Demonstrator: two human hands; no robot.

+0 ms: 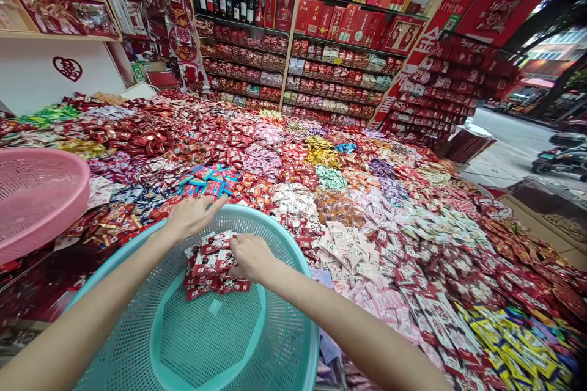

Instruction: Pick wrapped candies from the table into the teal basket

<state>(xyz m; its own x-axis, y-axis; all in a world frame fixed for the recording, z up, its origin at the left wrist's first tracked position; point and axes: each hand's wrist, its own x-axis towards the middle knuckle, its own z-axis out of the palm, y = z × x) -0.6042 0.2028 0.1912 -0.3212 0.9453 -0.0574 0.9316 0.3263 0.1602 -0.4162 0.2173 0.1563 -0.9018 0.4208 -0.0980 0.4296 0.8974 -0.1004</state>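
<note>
A turquoise mesh basket [300, 293] sits in front of me, with a heap of small red and white candy packets [206, 266] against its far inner wall. My left hand [195, 219] is over the far left of the basket, its fingers stretched toward the rim and holding nothing. My right hand [252, 256] is inside the basket at the heap's right side, fingers curled against the packets. Its fingertips are partly hidden. Blue and red packets [208, 182] lie just beyond the rim near my left hand.
A pink mesh basket [68, 195] stands at the left. Heaps of wrapped sweets [348, 247] cover the broad display around the turquoise basket. Shelves with bottles [224, 0] and red boxes [348, 21] rise behind. At the right are a street and a parked scooter [562, 156].
</note>
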